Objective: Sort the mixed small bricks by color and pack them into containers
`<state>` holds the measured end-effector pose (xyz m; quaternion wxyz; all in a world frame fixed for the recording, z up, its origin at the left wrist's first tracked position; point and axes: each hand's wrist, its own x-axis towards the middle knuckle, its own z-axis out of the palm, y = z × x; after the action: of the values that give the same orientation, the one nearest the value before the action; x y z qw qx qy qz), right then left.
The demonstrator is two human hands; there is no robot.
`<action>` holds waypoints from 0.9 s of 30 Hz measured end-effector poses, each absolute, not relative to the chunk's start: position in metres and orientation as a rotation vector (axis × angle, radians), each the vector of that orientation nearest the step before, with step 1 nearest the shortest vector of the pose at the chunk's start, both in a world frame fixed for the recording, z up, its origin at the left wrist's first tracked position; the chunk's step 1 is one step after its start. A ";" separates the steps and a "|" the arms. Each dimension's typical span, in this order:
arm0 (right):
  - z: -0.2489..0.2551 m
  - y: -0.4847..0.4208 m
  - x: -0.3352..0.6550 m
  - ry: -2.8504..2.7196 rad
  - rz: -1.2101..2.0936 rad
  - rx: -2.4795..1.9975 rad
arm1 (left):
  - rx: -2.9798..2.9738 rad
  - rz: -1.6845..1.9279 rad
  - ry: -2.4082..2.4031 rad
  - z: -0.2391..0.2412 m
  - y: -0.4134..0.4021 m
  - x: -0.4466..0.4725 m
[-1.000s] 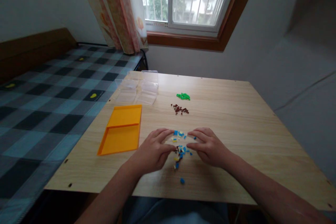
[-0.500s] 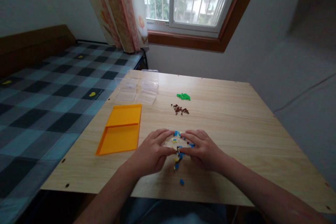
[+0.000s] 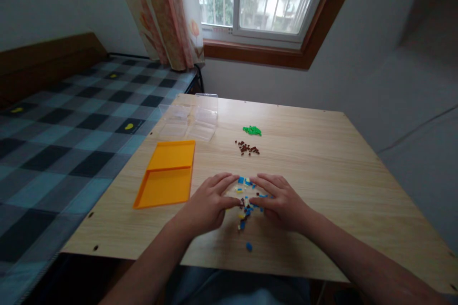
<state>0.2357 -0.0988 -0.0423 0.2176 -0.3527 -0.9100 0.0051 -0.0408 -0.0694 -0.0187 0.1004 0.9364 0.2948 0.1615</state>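
Observation:
A loose cluster of tiny building bricks, mostly blue bricks [image 3: 246, 211] with yellow, white and brown bits among them, lies on the table between my hands. My left hand [image 3: 211, 202] curves around its left side, thumb and fingers apart, with the thumb tip beside a few brown pieces. From the right, my right hand [image 3: 282, 204] spreads over the cluster's edge, and its fingers partly hide some bricks. Neither hand visibly grips a piece. Closer to the front edge, a single blue brick [image 3: 249, 247] lies by itself.
Beyond my hands lie a heap of brown pieces [image 3: 249, 148] and a heap of green pieces [image 3: 252, 130]. An orange two-section tray [image 3: 164, 187] is on the left, with clear plastic boxes [image 3: 203, 128] behind it. A checkered bed [image 3: 82, 119] adjoins the wooden table [image 3: 322, 162].
My right hand has moved slightly right, so the gap between the two hands is a little wider. The camera view has shifted slightly. The left hand holds nearly the same pose.

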 end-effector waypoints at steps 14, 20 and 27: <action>-0.040 -0.096 0.232 -2.592 0.043 -1.023 | 2.764 0.523 0.836 -0.014 -0.072 -0.039; -0.037 -0.099 0.236 -2.585 0.116 -1.014 | 2.756 0.495 0.861 -0.016 -0.071 -0.041; -0.033 -0.096 0.231 -2.680 0.145 -1.068 | 2.764 0.448 0.936 -0.015 -0.069 -0.044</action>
<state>0.2315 -0.0955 -0.0325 0.1261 -0.3669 -0.9203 0.0499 -0.0437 -0.0689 -0.0147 0.0944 0.9320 0.3157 0.1510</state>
